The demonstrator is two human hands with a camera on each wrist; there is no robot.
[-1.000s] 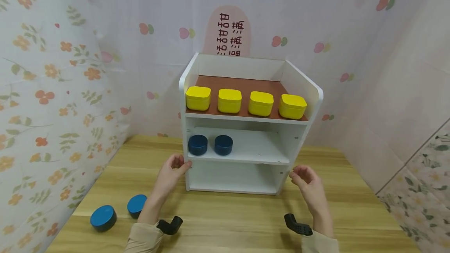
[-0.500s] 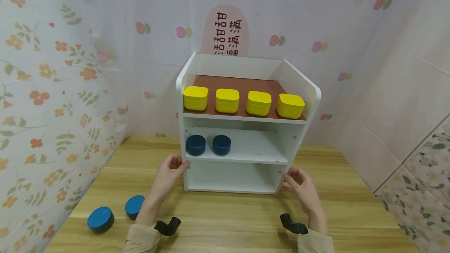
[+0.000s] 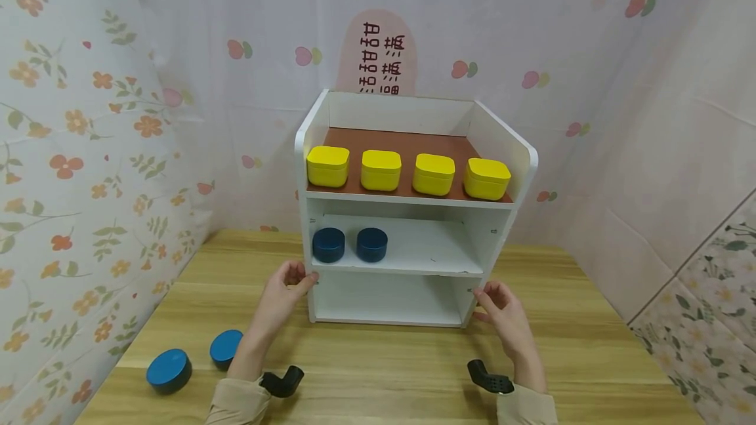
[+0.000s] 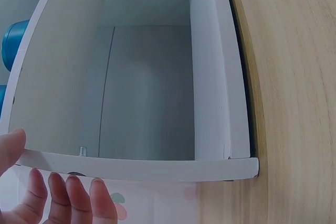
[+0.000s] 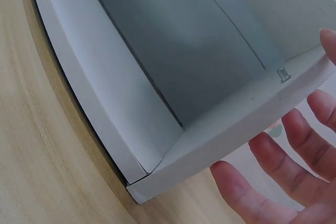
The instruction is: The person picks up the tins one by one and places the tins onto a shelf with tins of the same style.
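Observation:
A white shelf unit point(image 3: 407, 272) with a brown top board stands upright on the wooden table. My left hand point(image 3: 282, 294) holds its left side panel at the front edge, near the middle board. In the left wrist view, the left thumb point(image 4: 10, 149) lies on the panel's edge and the other fingers on its outer face. Opposite, my right hand point(image 3: 504, 313) holds the right side panel a little lower, with the right fingers point(image 5: 302, 169) along the outside in the right wrist view. The bottom compartment point(image 4: 149, 87) between them has nothing in it.
Several yellow lidded boxes point(image 3: 380, 171) line the top board. Two dark blue round tins point(image 3: 372, 245) sit at the left of the middle board. Two more blue round tins point(image 3: 169, 371) lie on the table point(image 3: 378, 379) at the front left. A patterned curtain point(image 3: 254, 117) hangs behind.
My right hand has moved left from just beside the right side panel onto it. The left hand stays on the left panel. The head view has shifted slightly.

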